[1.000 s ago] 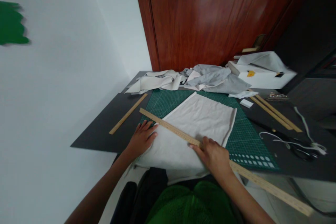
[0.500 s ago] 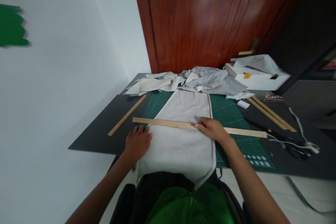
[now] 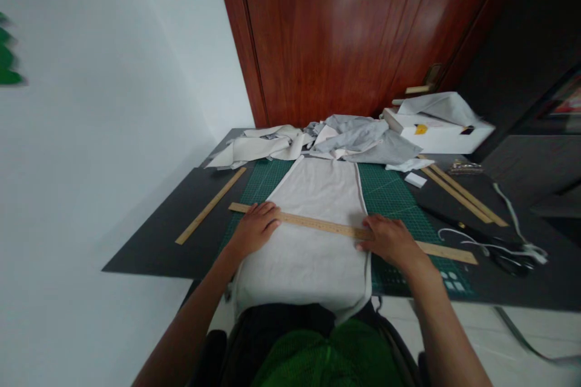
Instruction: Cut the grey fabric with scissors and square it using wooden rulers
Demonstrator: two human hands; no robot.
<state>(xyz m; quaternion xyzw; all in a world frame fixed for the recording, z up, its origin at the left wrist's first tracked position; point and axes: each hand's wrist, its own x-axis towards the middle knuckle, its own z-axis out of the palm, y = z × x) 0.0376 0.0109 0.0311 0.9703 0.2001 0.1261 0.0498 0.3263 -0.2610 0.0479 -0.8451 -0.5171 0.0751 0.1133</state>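
White cloth [image 3: 308, 272] lies across the green mat [image 3: 385, 187], overhanging the near edge of the tabletop [image 3: 149, 251], beneath a wooden ruler [image 3: 324, 225]. Left hand [image 3: 256, 230] flat over the ruler; right hand [image 3: 390, 240] straddling it, thumb opposite fingers. Uneven pressure could skew it; the overhang could drag the cloth.

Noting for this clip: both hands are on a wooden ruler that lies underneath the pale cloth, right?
Not quite: the head view shows the wooden ruler lying on top of the pale cloth. The left hand and right hand are indeed on it.
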